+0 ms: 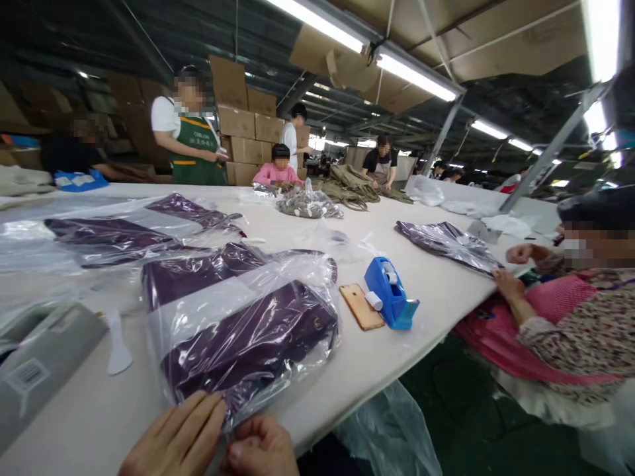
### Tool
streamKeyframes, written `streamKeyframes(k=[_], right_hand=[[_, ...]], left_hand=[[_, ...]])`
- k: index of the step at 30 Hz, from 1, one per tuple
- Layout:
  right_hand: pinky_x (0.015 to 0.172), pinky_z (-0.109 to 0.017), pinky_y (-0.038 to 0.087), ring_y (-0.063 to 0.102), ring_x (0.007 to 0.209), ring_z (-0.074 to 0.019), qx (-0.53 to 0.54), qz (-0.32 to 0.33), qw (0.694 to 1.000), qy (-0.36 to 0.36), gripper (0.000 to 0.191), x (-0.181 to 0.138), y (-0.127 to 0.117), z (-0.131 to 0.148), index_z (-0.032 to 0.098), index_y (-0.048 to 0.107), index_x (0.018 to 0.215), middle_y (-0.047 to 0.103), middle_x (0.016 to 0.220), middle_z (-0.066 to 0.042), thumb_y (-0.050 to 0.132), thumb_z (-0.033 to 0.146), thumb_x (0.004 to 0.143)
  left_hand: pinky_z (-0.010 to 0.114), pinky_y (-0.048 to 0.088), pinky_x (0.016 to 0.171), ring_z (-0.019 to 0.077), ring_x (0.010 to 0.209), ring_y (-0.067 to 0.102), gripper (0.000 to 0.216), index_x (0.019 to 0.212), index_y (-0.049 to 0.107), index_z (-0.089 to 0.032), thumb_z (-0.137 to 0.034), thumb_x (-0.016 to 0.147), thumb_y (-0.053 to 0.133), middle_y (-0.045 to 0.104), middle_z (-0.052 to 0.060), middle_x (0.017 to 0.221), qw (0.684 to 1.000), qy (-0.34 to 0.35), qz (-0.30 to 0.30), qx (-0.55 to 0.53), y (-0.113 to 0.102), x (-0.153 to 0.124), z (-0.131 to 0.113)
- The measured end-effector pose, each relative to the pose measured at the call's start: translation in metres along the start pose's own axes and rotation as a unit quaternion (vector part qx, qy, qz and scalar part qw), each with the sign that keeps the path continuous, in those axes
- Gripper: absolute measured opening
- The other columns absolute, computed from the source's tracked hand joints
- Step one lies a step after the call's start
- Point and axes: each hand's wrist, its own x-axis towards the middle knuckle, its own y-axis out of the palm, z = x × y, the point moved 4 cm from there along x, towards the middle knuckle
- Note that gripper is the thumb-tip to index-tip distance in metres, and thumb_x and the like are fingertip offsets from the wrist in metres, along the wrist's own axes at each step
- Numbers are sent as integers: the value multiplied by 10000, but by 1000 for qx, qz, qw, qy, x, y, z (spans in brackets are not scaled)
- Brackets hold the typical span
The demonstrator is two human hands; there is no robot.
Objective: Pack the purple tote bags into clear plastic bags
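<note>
A folded purple garment in a clear plastic bag (248,330) lies on the white table (387,357) right in front of me. My left hand (173,439) rests with fingers flat and stretched on the bag's near edge. My right hand (260,448) is curled, pinching the same edge of the plastic beside it. More bagged purple garments (119,238) lie behind it to the left.
A blue tape dispenser (391,294) and a gold phone (361,306) sit right of the bag. A grey packet (34,363) lies at left. A seated person's hands (510,284) touch another bagged garment (449,244) at right. Other workers and cardboard boxes (243,125) stand beyond the table.
</note>
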Motion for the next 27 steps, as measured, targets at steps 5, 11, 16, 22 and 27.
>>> streamKeyframes(k=[5,11,16,22,27], right_hand=[[462,-178,375,534,491,-79,-20,64,998,-18,454,-17,7,22,159,545,770,597,589,31,833,402,517],[542,-215,410,502,555,-83,-13,92,994,-62,450,-2,24,27,144,587,856,589,658,24,806,391,549],[572,-231,405,464,554,-84,-45,88,984,-150,346,8,35,31,160,563,784,544,613,44,737,415,627],[571,-245,411,461,556,-98,-61,68,980,-179,365,15,39,31,172,568,761,531,599,40,710,478,622],[584,-253,426,476,576,-109,-58,52,976,-202,403,25,38,27,178,580,784,553,628,24,707,526,626]], left_hand=[[345,507,768,233,874,619,202,963,612,-65,-51,841,451,663,128,910,1000,-5,3,13,-13,24,-1],[304,551,719,183,787,596,182,948,579,-72,-54,837,437,640,106,835,1000,-5,29,6,-22,52,2],[269,529,635,166,711,578,191,873,572,-120,-43,797,415,615,64,756,994,-68,59,-62,-24,62,13],[260,517,607,162,677,576,237,834,571,-163,-23,699,436,620,38,742,982,-142,83,-94,-22,58,22],[248,516,592,159,660,592,261,815,583,-172,-27,656,435,624,24,718,977,-174,84,-92,-21,63,23]])
